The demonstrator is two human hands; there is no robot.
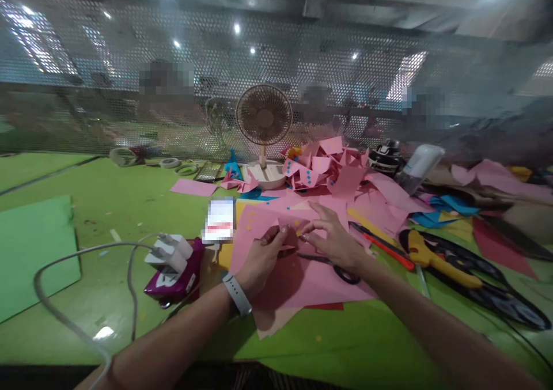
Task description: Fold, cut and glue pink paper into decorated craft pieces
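My left hand [265, 254], with a pale band on its wrist, pinches a small folded piece of pink paper [290, 235] between thumb and fingers. To its right, my right hand [330, 234] has its fingers apart, the tips close to the piece's right edge. Whether those fingertips touch the paper is hard to tell. Beneath both hands lies a large pink sheet [259, 286], with small yellow bits near its upper left. Scissors [345, 275] rest on the sheet under my right hand, their blades toward the left hand.
A phone [219, 220], a purple box [190, 272] and a white charger [170, 253] with its cable sit left. Behind are a fan [264, 116] and a heap of folded pink paper [328, 168]. An orange-red cutter [393, 253] and a yellow-handled glue gun [440, 266] lie right.
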